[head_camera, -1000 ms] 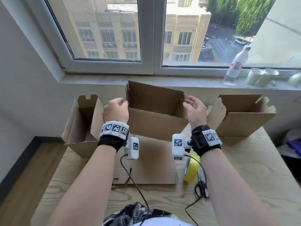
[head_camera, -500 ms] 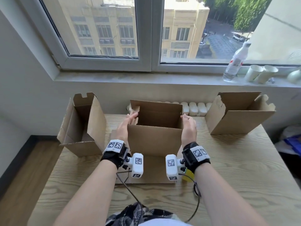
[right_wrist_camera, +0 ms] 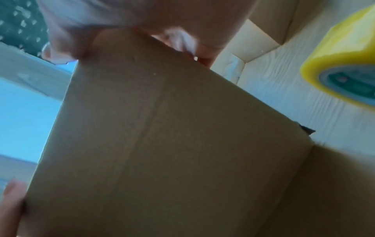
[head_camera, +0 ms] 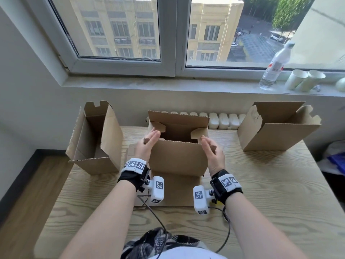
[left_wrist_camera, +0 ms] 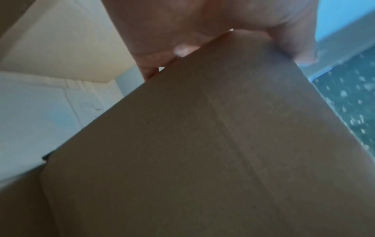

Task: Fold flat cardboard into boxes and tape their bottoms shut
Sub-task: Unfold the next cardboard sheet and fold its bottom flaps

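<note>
A brown cardboard box (head_camera: 177,159) stands open-topped in the middle of the wooden table (head_camera: 265,187), on a flat cardboard sheet (head_camera: 179,191). Its two notched side flaps lean inward over the opening. My left hand (head_camera: 148,144) lies with straight fingers against the left flap. My right hand (head_camera: 211,152) mirrors it on the right flap. In the left wrist view my left hand (left_wrist_camera: 202,24) sits over the top edge of the box panel (left_wrist_camera: 202,144). The right wrist view shows my right hand (right_wrist_camera: 142,14) on the box (right_wrist_camera: 162,136), with a yellow tape roll (right_wrist_camera: 345,72) beside it.
A folded box (head_camera: 93,139) stands at the table's left edge and another (head_camera: 276,131) at the back right. A water bottle (head_camera: 276,66) and paper cups (head_camera: 304,80) sit on the windowsill. White radiator ribs (head_camera: 224,120) run behind the table.
The box came down from in front of the window onto the flat sheet. Both hands slid from its top corners to the sides, and the side flaps now tip inward.
</note>
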The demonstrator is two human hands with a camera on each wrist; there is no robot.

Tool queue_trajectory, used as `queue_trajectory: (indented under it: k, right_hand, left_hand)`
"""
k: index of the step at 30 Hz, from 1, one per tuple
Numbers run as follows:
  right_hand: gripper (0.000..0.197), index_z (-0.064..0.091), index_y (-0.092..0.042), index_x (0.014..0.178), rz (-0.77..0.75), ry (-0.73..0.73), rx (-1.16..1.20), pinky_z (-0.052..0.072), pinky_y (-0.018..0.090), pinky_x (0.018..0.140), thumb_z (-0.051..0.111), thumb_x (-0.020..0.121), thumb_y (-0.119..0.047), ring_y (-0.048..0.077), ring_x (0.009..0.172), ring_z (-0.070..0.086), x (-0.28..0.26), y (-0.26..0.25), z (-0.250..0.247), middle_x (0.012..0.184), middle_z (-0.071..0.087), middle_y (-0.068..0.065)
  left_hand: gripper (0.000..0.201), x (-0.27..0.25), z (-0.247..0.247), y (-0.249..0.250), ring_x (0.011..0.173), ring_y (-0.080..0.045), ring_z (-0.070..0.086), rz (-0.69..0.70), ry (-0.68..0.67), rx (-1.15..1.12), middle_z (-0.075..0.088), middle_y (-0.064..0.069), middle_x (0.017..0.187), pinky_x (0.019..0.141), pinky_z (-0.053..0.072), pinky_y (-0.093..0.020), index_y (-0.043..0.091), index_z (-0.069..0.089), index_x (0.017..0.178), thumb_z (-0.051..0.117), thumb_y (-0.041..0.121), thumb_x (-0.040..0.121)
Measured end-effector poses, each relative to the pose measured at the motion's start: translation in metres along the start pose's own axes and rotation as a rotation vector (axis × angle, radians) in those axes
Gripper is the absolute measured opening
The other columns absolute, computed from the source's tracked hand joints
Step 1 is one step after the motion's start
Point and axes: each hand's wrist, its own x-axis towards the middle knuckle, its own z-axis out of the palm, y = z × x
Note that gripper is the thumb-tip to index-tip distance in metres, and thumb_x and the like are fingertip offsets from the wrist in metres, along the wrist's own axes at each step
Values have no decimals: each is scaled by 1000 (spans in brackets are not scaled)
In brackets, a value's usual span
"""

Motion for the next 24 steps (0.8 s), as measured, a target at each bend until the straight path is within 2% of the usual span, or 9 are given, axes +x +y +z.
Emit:
queue_trajectory:
  k: [2, 4, 6, 8, 11, 13, 15, 20, 24]
  right_hand:
    - [70, 65, -32, 121, 2, 2, -109, 45, 34, 103, 63, 66, -75, 2, 111, 57, 0, 5, -1, 111, 62, -22]
    - [54, 65, -36, 117, 24, 22, -150, 50, 37, 100, 72, 71, -64, 7, 107, 61, 3, 8, -1, 108, 66, -16]
    - [44, 62, -37, 114, 25, 56, -181, 52, 39, 96, 77, 75, -53, 11, 102, 63, 6, 7, 0, 105, 67, -10]
    - [43, 59, -35, 113, -27, 107, -256, 52, 40, 95, 77, 77, -50, 13, 101, 62, 8, 4, 1, 104, 66, -10]
    - [47, 55, -31, 121, -104, 158, -339, 47, 34, 96, 77, 80, -42, 8, 103, 56, 6, -2, 5, 112, 61, -19]
    - [49, 53, -29, 127, -124, 166, -412, 46, 31, 97, 74, 84, -41, 9, 103, 55, 5, -2, 7, 117, 60, -15]
    - [51, 52, -27, 133, -155, 154, -500, 43, 29, 99, 70, 87, -41, 13, 114, 55, 5, 1, 8, 129, 59, -8]
    - [49, 48, -19, 142, -220, 102, -650, 32, 24, 106, 55, 97, -39, 14, 137, 41, 4, 18, 12, 154, 39, -6]
    - [44, 49, -17, 142, -251, 73, -767, 35, 34, 112, 44, 102, -36, 17, 140, 38, 4, 23, 15, 157, 34, -5]
  left_hand:
    - [105, 3, 0, -2, 125, -3, 50, 16, 25, 50, 60, 15, 133, 109, 32, -25, 28, 63, 131, 52, 96, 51]
    - [103, 6, 0, -7, 117, -5, 54, 16, 75, 80, 65, 13, 122, 98, 37, -20, 32, 65, 126, 51, 98, 49]
    - [73, 8, 2, -10, 118, -12, 58, 18, 107, 88, 67, 10, 119, 101, 46, -28, 35, 66, 123, 63, 80, 65]
    - [49, 11, 4, -11, 122, -11, 54, 64, 140, 138, 64, 11, 124, 108, 43, -36, 35, 62, 127, 70, 53, 83]
    - [50, 11, 6, -10, 126, -8, 50, 139, 157, 212, 59, 11, 134, 111, 37, -31, 28, 52, 139, 68, 32, 91]
    - [50, 10, 8, -10, 128, -11, 49, 139, 160, 263, 57, 7, 138, 106, 36, -20, 27, 50, 142, 65, 29, 94]
    - [50, 9, 10, -13, 130, -13, 48, 136, 161, 332, 54, 5, 141, 101, 33, -15, 28, 49, 143, 63, 28, 95]
    - [45, 14, 13, -30, 139, -8, 39, 237, 168, 410, 40, 13, 152, 114, 30, -25, 22, 52, 142, 59, 24, 97]
    - [44, 13, 12, -30, 139, -8, 37, 260, 169, 740, 28, 18, 158, 110, 34, -28, 29, 44, 147, 41, 35, 104]
